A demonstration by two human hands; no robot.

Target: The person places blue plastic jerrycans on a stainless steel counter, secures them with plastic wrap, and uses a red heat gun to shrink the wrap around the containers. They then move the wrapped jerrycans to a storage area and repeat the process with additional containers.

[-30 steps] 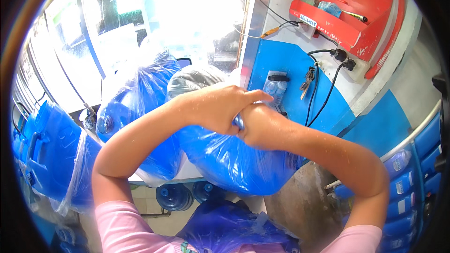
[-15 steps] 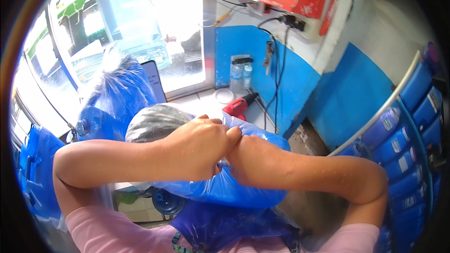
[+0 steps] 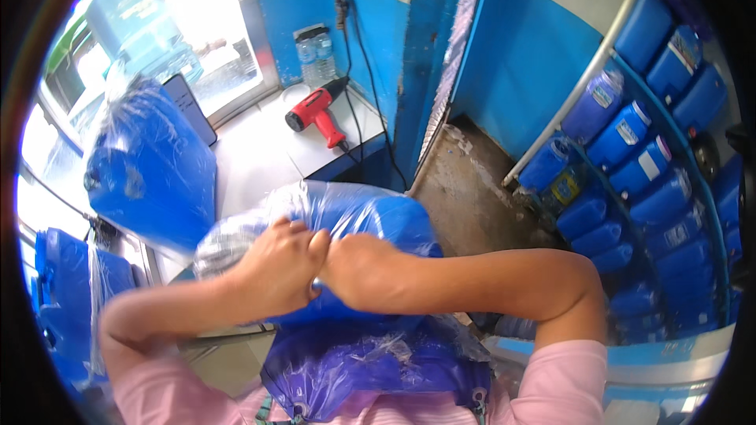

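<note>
A large blue water container (image 3: 405,220), covered in a clear plastic bag (image 3: 346,216), stands right in front of me. My left hand (image 3: 282,267) is closed in a fist over its near side. Pressed knuckle to knuckle against it is my right hand (image 3: 358,271), also closed. Both appear to clutch the bunched plastic, though the grip itself is mostly hidden by the fingers. Both elbows point outward. A purple plastic apron (image 3: 378,362) covers my front, below the container.
On the white tiled counter (image 3: 252,169) lie a red heat gun (image 3: 315,114) and its cord. Another bagged blue container (image 3: 161,165) stands to the left, with a phone (image 3: 189,110) behind it. Bottles (image 3: 316,55) stand by the wall. A rack of blue containers (image 3: 622,134) fills the right.
The view has swung right and downward, bringing more of the heat gun, counter and rack into sight. My hands sit farther left in the picture, still clenched together at the bag.
</note>
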